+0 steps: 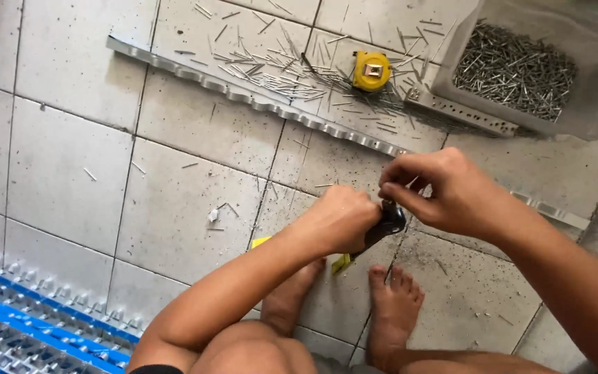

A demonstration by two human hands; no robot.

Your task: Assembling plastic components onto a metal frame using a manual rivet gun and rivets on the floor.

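Black-and-yellow hand tool (382, 228), a riveter by the look of it, held low over the tiled floor (195, 131), just above the person's bare feet (392, 305). Left hand (340, 218) closed tight round the tool's body and handles. Right hand (437, 190) pinched shut at the tool's head, fingertips together as if seating something small; what they hold is too small to tell. Judged from this, the tool is being loaded or adjusted, not yet pressed to any piece. Just beyond the hands runs a long notched metal strip (243, 93), diagonal across the floor; whether any fasteners are set in it cannot be told. Loose metal pins (271, 69) scattered over and behind the strip, a yellow tape measure (372, 70) among them. Pale bin (555, 76) of more pins at upper right. Blue racks of metal parts (29, 325) at lower left. Floor gritty with filings.
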